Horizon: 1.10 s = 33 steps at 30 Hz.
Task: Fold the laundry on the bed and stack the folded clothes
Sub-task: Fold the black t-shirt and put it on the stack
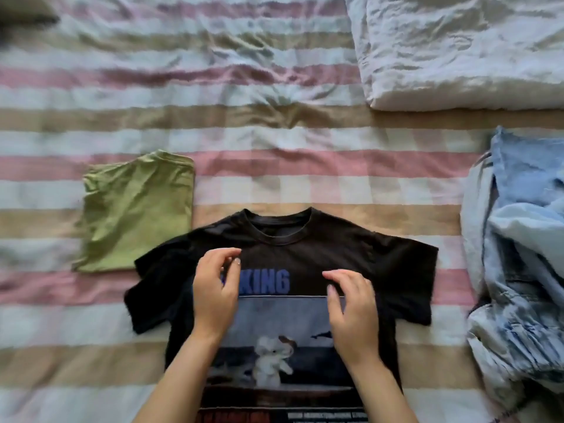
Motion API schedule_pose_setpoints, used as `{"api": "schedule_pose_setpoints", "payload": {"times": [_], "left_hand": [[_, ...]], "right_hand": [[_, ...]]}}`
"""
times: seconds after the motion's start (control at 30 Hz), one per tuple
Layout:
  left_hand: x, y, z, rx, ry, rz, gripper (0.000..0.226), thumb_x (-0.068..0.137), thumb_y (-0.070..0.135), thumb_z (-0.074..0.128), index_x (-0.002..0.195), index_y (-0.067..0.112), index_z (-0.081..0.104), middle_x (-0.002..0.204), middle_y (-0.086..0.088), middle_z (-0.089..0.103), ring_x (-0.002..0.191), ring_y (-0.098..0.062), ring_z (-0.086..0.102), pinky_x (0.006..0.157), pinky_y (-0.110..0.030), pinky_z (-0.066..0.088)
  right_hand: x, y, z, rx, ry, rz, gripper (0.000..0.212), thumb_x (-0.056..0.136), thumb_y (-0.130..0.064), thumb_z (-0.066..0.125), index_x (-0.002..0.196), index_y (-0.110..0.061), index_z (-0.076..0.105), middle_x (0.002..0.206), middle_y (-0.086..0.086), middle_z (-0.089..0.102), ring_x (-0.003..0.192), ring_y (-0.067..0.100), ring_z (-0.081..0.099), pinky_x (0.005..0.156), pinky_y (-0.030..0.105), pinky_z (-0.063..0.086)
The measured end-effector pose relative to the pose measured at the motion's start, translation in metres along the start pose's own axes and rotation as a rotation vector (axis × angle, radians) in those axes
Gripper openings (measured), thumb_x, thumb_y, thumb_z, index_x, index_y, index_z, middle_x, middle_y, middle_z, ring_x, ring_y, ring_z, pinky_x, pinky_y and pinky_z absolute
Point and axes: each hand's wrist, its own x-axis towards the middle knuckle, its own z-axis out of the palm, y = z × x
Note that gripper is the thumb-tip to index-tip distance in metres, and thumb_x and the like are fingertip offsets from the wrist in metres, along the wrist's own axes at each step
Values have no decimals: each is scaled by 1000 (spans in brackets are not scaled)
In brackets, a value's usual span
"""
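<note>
Black tee (305, 257) is being hovered over by left hand (215, 296) and right hand (354, 309), apart, loosely curled, empty. Green shirt (137, 215) is lying left of them, denim (518, 254) right.

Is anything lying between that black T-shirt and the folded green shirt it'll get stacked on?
Nothing visible. The black T-shirt lies right beside the folded green shirt on the striped bedsheet; the denim pile is off on the opposite side.
</note>
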Motion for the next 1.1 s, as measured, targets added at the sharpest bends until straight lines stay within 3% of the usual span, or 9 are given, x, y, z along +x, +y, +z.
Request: {"api": "schedule_pose_setpoints", "payload": {"times": [0.13,0.23,0.33,0.43,0.57,0.67,0.83,1.0,1.1], "left_hand": [[-6,-54,-84,74,209,-187,22,86,-3,56,94,17,61,91,1,58,87,-27,58,76,-32,46],[-11,-84,-121,140,283,-308,20,85,-3,57,100,9,62,98,-2,55,96,-28,55,83,-42,47],[-8,-103,-130,76,233,-439,25,86,2,58,111,3,58,107,-9,56,102,-24,53,89,-32,43],[3,-111,-128,28,133,-526,22,90,16,57,109,5,59,102,-7,62,93,-16,55,73,-18,35],[16,-113,-121,-21,-2,-626,23,90,29,57,99,8,61,89,-4,63,84,-17,56,68,-26,38],[18,-107,-117,-257,-53,-696,23,81,8,67,101,7,55,90,-10,62,87,-22,59,80,-34,48],[12,-100,-129,-327,352,-493,33,75,-6,67,86,24,60,81,7,65,75,-5,63,70,-11,47],[24,-108,-122,-268,335,-628,29,81,2,66,105,10,54,94,-4,59,80,-17,57,74,-23,43],[31,-114,-120,-243,274,-674,41,78,16,73,110,11,49,97,-3,58,85,-15,57,75,-24,42]], "right_hand": [[6,-57,57,18,-251,-149,21,81,1,60,98,-8,68,96,5,64,89,24,57,82,18,36],[6,-102,109,38,-430,-226,22,83,0,59,102,-11,67,100,3,62,96,22,54,83,18,35],[13,-133,151,21,-485,-314,24,86,-6,58,108,-12,66,108,3,61,105,21,50,89,19,35],[29,-150,181,-136,-404,-435,31,86,-15,61,116,-12,63,117,7,59,114,29,48,91,36,39],[50,-160,203,-431,-564,-537,35,90,-41,51,120,-25,58,119,-3,56,119,24,40,97,38,26],[60,-162,204,-452,-664,-539,26,86,-44,56,103,-25,64,106,-4,60,111,22,43,101,41,24],[66,-168,198,148,-581,-317,4,81,-19,68,84,-16,68,82,-6,65,88,23,58,86,46,43],[59,-167,224,-227,-455,-358,16,86,-31,61,99,-22,66,103,-4,63,105,21,47,91,35,31],[49,-165,222,-273,-330,-338,28,82,-28,66,108,-21,64,110,4,55,111,26,43,95,39,29]]}}
